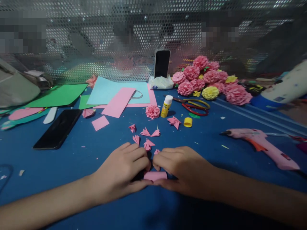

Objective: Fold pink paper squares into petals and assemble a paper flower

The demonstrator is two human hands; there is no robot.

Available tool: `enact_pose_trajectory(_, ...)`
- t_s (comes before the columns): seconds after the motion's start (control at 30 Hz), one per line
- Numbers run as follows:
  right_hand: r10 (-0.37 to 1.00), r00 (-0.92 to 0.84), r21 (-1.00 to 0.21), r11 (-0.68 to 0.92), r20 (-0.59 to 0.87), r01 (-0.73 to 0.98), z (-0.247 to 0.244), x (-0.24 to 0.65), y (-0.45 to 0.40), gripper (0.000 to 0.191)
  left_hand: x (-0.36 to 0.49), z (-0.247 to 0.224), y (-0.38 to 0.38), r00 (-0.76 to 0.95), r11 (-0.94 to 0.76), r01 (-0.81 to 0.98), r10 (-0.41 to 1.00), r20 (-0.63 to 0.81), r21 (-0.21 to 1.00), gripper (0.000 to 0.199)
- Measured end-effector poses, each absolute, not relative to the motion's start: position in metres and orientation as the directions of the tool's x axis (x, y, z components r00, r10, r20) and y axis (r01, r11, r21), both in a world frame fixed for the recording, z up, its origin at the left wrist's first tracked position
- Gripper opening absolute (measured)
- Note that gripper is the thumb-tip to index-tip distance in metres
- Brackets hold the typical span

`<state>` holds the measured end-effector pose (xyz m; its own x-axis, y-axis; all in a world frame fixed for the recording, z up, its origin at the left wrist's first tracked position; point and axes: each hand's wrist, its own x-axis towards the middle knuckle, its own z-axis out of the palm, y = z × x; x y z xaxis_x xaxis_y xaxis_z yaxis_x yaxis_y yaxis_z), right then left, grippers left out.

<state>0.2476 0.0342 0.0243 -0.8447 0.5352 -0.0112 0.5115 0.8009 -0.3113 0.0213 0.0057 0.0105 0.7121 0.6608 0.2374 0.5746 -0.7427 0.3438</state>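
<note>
A small piece of pink paper (155,175), bent into a curve, lies low in the middle of the view between both hands. My left hand (127,169) grips its left part, thumb along the near edge and fingers curled behind. On its right part, my right hand (183,167) holds it the same way, the thumb tips nearly meeting. Just beyond the fingers are several small folded pink pieces (148,144). A pink paper flower (153,111) sits near an upright yellow glue stick (166,107), whose yellow cap (188,122) is off to its right.
A pink glue gun (263,140) lies at the right, scissors (196,105) behind. Pink and yellow flowers (211,78) are heaped at the back right. A phone (57,129) lies at left; another (162,64) stands at the back. Colored sheets (107,89) lie back left.
</note>
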Motion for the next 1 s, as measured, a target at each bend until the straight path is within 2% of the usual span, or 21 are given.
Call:
enact_pose_trajectory(0.07,0.520,-0.854,-0.316,0.812,0.008,0.491,0.023,0.248,0.035,0.032,0.021,0.012,0.006,0.711,-0.733,0.577,0.668,0.219,0.361,0.022)
enact_pose_trajectory(0.23,0.506,-0.859,-0.325,0.827,0.071,0.460,0.018,0.249,0.037,0.026,0.022,0.011,0.007,0.669,-0.670,0.606,0.721,0.180,0.429,0.016)
enact_pose_trajectory(0.33,0.551,-0.831,-0.427,0.771,0.076,0.472,0.017,0.249,0.036,0.023,0.024,0.010,0.007,0.626,-0.610,0.616,0.763,0.159,0.500,0.026)
enact_pose_trajectory(0.43,0.616,-0.786,-0.512,0.694,0.056,0.507,0.018,0.249,0.034,0.014,0.024,0.010,0.008,0.583,-0.543,0.603,0.800,0.142,0.584,0.024)
enact_pose_trajectory(0.6,0.620,-0.784,-0.523,0.677,0.028,0.517,0.019,0.248,0.035,0.023,0.022,0.014,0.009,0.523,-0.454,0.551,0.842,0.134,0.701,0.013)
enact_pose_trajectory(0.83,0.577,-0.816,-0.547,0.680,-0.011,0.488,0.016,0.246,0.042,0.022,0.019,0.008,0.011,0.524,-0.443,0.536,0.842,0.128,0.718,0.008)
enact_pose_trajectory(1.0,0.560,-0.827,-0.566,0.697,0.049,0.439,0.008,0.249,0.042,0.013,0.018,0.004,0.013,0.549,-0.463,0.522,0.825,0.133,0.716,0.007)
